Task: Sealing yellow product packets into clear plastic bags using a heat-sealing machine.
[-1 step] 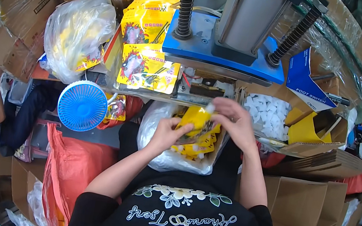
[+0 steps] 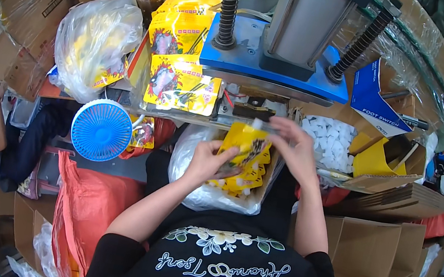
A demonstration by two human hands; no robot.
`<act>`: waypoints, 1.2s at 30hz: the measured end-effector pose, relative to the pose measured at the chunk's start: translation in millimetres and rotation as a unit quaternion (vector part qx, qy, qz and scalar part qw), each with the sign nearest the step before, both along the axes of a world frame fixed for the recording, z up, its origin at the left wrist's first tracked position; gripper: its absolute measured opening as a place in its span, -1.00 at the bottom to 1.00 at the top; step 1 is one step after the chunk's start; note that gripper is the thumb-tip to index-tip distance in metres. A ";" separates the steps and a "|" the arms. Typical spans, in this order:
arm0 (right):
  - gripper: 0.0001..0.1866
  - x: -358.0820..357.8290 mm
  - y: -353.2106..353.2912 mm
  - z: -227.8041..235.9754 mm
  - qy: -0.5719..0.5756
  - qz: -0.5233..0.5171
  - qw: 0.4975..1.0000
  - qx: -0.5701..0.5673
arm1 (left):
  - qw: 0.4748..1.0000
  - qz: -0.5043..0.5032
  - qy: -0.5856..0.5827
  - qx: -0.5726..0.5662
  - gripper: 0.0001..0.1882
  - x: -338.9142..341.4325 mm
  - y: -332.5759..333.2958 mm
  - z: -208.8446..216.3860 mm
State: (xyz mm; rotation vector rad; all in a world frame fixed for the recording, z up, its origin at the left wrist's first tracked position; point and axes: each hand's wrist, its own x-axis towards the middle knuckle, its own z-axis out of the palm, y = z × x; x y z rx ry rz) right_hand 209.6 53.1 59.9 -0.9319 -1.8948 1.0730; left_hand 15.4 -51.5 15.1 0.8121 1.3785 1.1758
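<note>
The left hand's (image 2: pixel 211 161) fingers gripped a flat yellow printed plastic pouch (image 2: pixel 244 145) above a plastic-lined cardboard carton (image 2: pixel 269 182); its long axis slanted away and rightward, white cap (image 2: pixel 258 124) foremost, overlapping the grey bench edge (image 2: pixel 178 116) in view. The right hand's (image 2: pixel 295 145) blurred fingers curled nearby, contact unclear. Room showed over the carton's near end.
</note>
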 end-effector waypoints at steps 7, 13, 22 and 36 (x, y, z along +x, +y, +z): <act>-0.73 58.1 36.8 -19.6 -0.286 -0.188 0.925 0.167 | 0.978 0.080 -0.191 -0.031 -0.74 3.0 55.8 -26.4; -0.65 45.1 35.9 -36.0 -0.339 -0.178 0.897 0.222 | 0.999 0.023 -0.024 0.022 -0.74 -17.3 57.8 -15.5; -0.77 63.7 33.5 -39.6 -0.136 -0.227 0.950 0.167 | 0.761 0.108 0.612 0.186 -0.58 -108.9 0.1 -30.3; -0.75 7.3 -18.2 11.9 -0.062 -0.030 0.997 0.036 | 0.980 0.022 0.177 0.089 -0.85 -21.5 -21.5 -31.4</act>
